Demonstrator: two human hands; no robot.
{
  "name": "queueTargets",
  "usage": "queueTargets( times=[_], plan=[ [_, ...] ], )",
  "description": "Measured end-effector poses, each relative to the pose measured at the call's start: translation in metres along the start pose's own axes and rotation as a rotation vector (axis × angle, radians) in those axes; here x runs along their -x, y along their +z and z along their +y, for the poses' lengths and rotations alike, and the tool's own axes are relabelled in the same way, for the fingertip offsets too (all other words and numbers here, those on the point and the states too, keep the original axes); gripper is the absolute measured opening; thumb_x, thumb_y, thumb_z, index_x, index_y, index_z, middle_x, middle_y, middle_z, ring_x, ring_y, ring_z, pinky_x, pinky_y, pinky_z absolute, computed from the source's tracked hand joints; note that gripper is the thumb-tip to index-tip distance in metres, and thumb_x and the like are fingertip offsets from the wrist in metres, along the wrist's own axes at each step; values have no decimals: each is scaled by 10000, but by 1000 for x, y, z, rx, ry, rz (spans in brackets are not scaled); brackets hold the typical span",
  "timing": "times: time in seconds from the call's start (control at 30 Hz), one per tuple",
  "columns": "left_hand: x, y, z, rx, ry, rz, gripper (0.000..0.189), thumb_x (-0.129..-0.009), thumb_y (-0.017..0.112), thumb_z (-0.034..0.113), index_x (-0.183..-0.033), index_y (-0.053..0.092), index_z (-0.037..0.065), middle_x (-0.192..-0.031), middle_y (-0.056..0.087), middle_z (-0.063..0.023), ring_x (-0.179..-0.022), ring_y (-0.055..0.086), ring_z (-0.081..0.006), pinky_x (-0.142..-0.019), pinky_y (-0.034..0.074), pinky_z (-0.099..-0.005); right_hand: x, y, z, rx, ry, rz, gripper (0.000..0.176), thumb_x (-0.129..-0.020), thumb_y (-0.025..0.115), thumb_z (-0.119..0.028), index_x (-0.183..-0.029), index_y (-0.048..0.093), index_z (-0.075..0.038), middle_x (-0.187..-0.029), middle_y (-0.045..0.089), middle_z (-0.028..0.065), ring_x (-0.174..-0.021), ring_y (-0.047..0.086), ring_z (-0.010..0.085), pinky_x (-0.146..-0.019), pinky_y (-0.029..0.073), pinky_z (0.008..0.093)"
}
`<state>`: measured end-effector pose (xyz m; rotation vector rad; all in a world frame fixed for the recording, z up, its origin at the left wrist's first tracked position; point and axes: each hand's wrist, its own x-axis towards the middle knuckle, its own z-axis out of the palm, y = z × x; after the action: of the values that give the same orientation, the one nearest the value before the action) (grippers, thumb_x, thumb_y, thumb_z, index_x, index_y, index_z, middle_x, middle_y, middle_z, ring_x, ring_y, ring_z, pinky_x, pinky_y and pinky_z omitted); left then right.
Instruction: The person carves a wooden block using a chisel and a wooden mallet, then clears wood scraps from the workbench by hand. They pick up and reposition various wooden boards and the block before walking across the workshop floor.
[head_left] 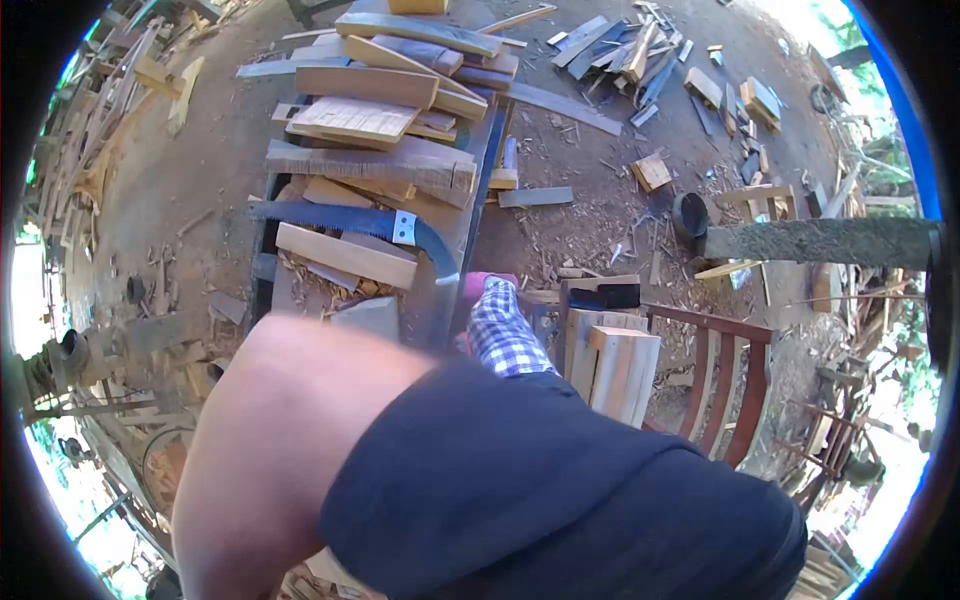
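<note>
Neither of my hands shows in the head view. A bare, bent limb [290, 430], smeared by motion, and black cloth [560, 490] fill the lower middle and hide part of the bench. Just beyond lies a hand saw [330, 217] with a toothed blade and a curved handle, resting across wood on a narrow bench [432, 310]. A pale wooden block [345, 256] lies beside the saw. Farther along, boards and offcuts [365, 87] are piled on the bench. Right of the bench, a leg in blue-and-white checked cloth [505, 325] reaches down to something pink.
Wood scraps [625, 55] lie heaped on the dirt floor at the upper right. Stacked pale blocks [625, 370] and a reddish slatted wooden frame [715, 370] stand to the right. A thick grey beam [820, 240] juts in from the right edge. Shavings litter the ground.
</note>
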<state>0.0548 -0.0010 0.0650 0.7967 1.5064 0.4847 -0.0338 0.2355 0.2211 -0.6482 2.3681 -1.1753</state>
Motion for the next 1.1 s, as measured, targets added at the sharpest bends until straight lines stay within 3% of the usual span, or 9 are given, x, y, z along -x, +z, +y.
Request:
queueTargets(
  times=[0.17,0.33,0.4,0.57,0.67,0.73,0.77,0.87,1.1],
  plan=[
    [36,-134,-96,132,-159,821,127,-868,701,128,-923,657,22,-881,631,-40,-627,583,-71,-442,426,-182,41,13,28,-44,162,148,613,-742,688,-404,-1185,568,2,-1161,606,194,-1039,606,255,-859,492,350],
    [13,-103,-103,15,-211,893,253,-824,754,167,-1015,649,38,-851,619,-6,-647,564,-81,-491,458,-229,122,55,87,-155,605,543,645,-740,690,-384,-1226,534,11,-1205,585,204,-1071,592,255,-879,489,353],
    [10,-103,-127,-117,-178,864,319,-824,755,163,-1086,636,25,-890,626,-8,-705,580,-110,-620,492,-269,152,100,113,-237,664,786,691,-717,696,-426,-1223,536,16,-1107,613,239,-1014,608,334,-871,481,411],
    [1,-100,-113,21,-65,950,275,-836,747,156,-1047,626,27,-851,611,25,-715,565,-96,-663,462,-244,198,189,126,-441,756,1071,734,-778,714,-401,-1331,452,2,-1158,601,182,-1074,570,237,-942,434,335],
    [13,-110,-79,373,39,1019,172,-862,724,144,-947,603,56,-814,581,12,-685,532,-70,-647,428,-214,188,220,123,-634,848,1118,660,-787,720,-366,-1300,467,-36,-1119,589,109,-1031,566,198,-901,435,333],
    [20,-114,-56,679,384,1082,132,-902,672,112,-879,544,90,-782,538,-8,-638,490,-63,-614,390,-204,177,235,124,-746,879,1060,635,-790,721,-349,-1283,470,-38,-1082,605,114,-1013,577,200,-884,442,325],
    [23,-115,-44,677,378,1130,132,-902,672,112,-879,544,90,-782,538,-8,-638,490,-63,-614,390,-204,169,239,123,-745,844,1027,635,-790,721,-349,-1283,470,-38,-1082,605,114,-1013,577,200,-884,442,325],
    [20,-114,-25,613,765,1209,162,-941,594,75,-854,461,104,-750,499,-18,-612,461,-89,-585,378,-231,151,239,115,-602,861,953,625,-782,727,-331,-1262,466,-28,-1009,638,158,-943,621,221,-846,467,338],
    [8,-96,-36,515,784,1398,159,-945,580,68,-842,461,91,-730,514,-28,-629,480,-97,-614,410,-233,112,204,103,-396,639,767,680,-771,740,-373,-1275,453,-19,-981,647,240,-879,675,331,-811,508,405]
  ],
)
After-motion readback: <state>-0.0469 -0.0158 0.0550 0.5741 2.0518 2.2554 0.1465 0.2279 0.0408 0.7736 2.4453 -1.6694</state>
